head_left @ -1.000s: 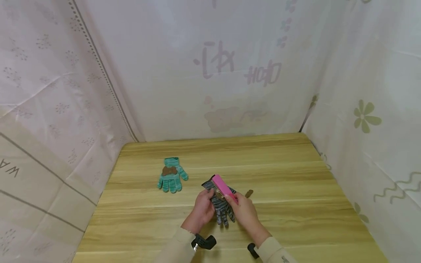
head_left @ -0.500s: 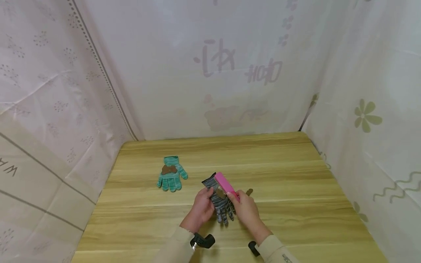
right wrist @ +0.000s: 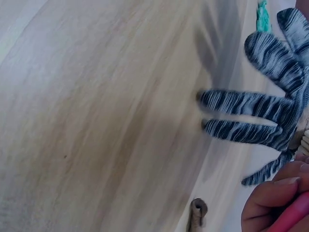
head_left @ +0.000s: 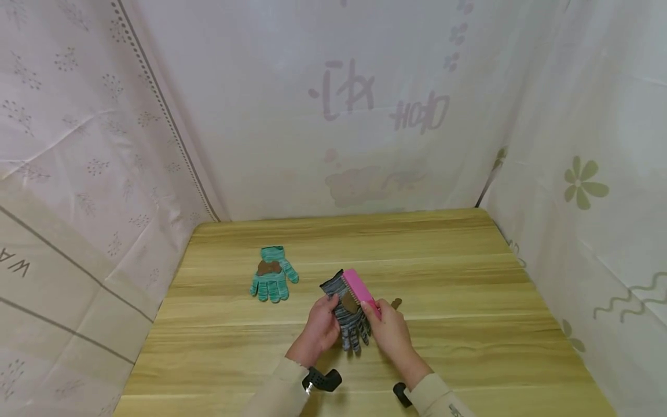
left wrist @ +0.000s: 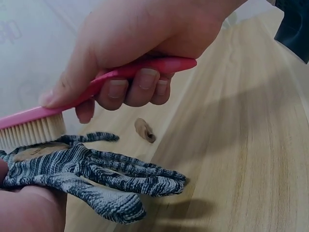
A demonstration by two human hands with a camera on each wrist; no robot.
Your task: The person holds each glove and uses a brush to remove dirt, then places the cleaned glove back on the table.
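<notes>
Across the left hand (head_left: 319,325) lies a striped glove (head_left: 346,321), under a brush (head_left: 359,289).

The left cloth (head_left: 62,226) bears "W" (head_left: 19,267), "A" (head_left: 6,255); writing (head_left: 421,112) on the back cloth (head_left: 260,145) is illegible.

Loose glove (head_left: 273,285) is lying on table (head_left: 443,260), left of and beyond left hand (head_left: 321,325). Second glove (head_left: 348,322) is sitting between left hand and right hand (head_left: 392,331), brush (head_left: 361,289) slanting over its right side. Lump (head_left: 396,303) is resting just beyond right hand. Cloth (head_left: 260,145) is hanging behind table.
</notes>
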